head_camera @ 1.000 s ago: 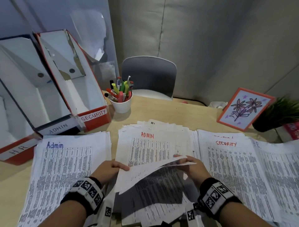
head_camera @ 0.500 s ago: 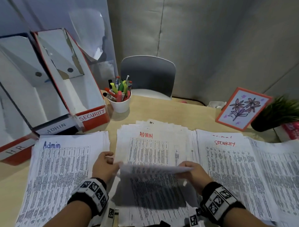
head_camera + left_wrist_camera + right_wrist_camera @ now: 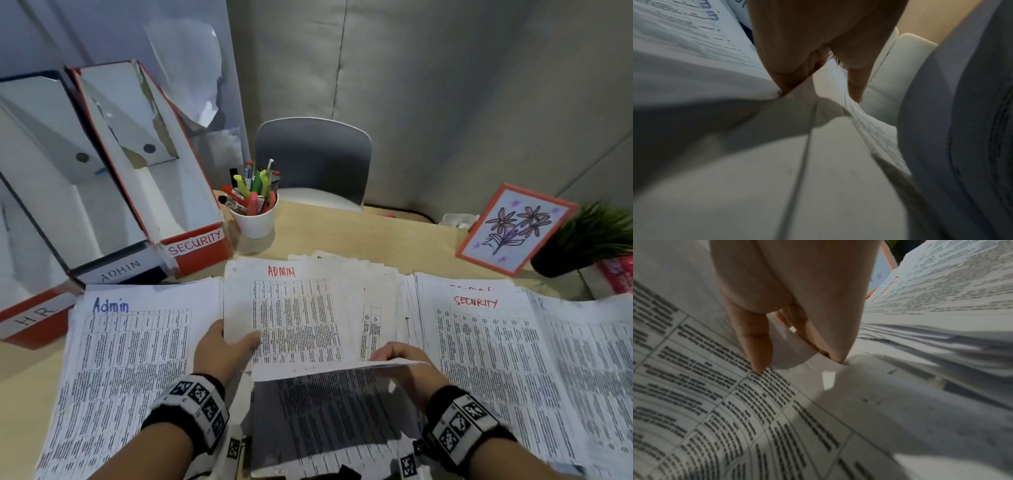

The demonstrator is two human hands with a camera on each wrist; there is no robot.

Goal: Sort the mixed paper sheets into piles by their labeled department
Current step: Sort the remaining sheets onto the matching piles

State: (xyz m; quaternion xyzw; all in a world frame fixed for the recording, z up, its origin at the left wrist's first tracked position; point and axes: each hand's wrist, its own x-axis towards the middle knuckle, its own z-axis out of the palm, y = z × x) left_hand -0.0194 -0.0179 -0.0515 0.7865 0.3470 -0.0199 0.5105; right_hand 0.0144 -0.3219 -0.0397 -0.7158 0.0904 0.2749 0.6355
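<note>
A printed sheet headed ADMIN in red (image 3: pixel 294 315) is held tilted up over the mixed middle pile (image 3: pixel 329 428), casting a shadow on it. My left hand (image 3: pixel 222 346) pinches its left edge with the thumb on top; the left wrist view shows the paper edge (image 3: pixel 835 84) between thumb and finger. My right hand (image 3: pixel 400 358) pinches the sheet's lower right edge, which curls (image 3: pixel 789 353) between thumb and fingers. A pile headed Admin in blue (image 3: pixel 137 342) lies to the left. A SECURITY pile (image 3: pixel 479 342) lies to the right, and an HR pile (image 3: pixel 589 359) lies beyond it.
Three file boxes labelled HR (image 3: pixel 30 318), ADMIN (image 3: pixel 120 270) and SECURITY (image 3: pixel 195 245) stand at the back left. A white cup of pens (image 3: pixel 255 219) is behind the piles. A framed flower picture (image 3: pixel 513 229) and a plant (image 3: pixel 589 240) stand back right; a grey chair (image 3: pixel 315 161) is beyond the desk.
The sheet, seen nearly edge-on before, now tilts up with its printed face towards me. My left thumb has come onto its left edge, and my right hand has shifted right along the lower edge.
</note>
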